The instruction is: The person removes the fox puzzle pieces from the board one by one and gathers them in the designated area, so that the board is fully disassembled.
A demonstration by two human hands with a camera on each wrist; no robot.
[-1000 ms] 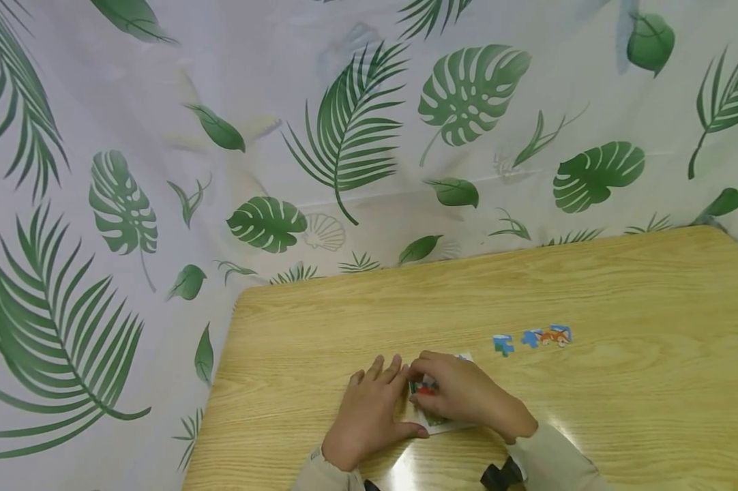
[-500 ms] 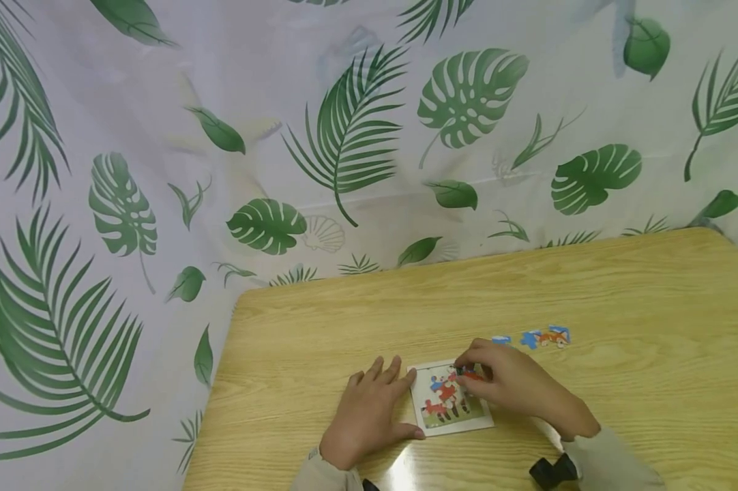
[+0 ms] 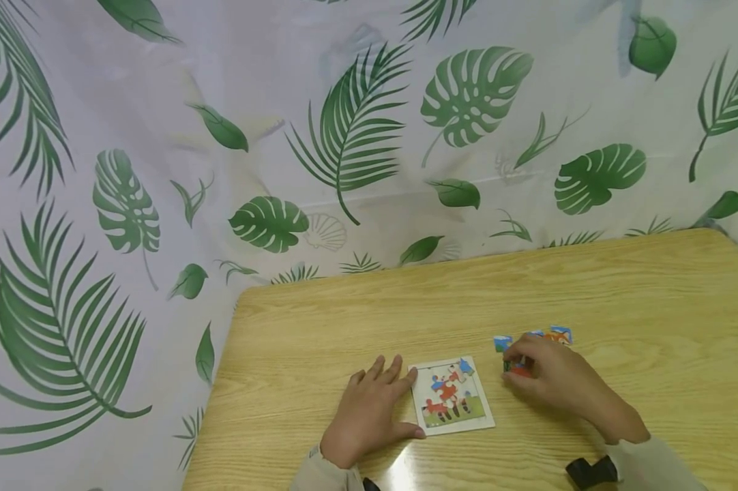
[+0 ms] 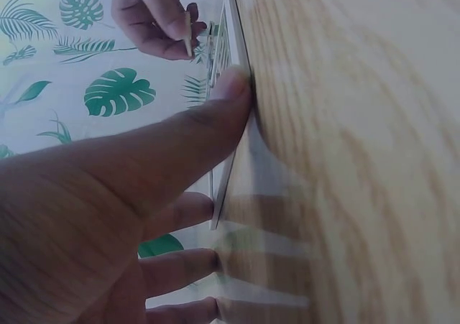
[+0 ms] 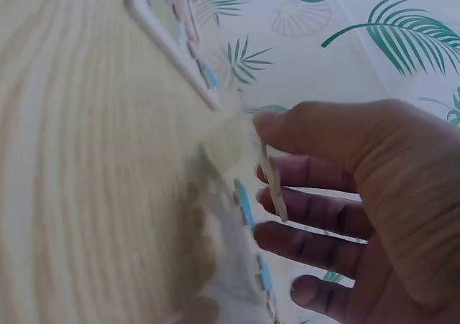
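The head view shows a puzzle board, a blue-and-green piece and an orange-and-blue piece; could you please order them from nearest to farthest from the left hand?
1. Puzzle board: touching the left hand, on its right.
2. Blue-and-green piece: beyond the board, to the right.
3. Orange-and-blue piece: farthest right, partly hidden by the right hand.

High head view, close wrist views, shared board [image 3: 430, 383]
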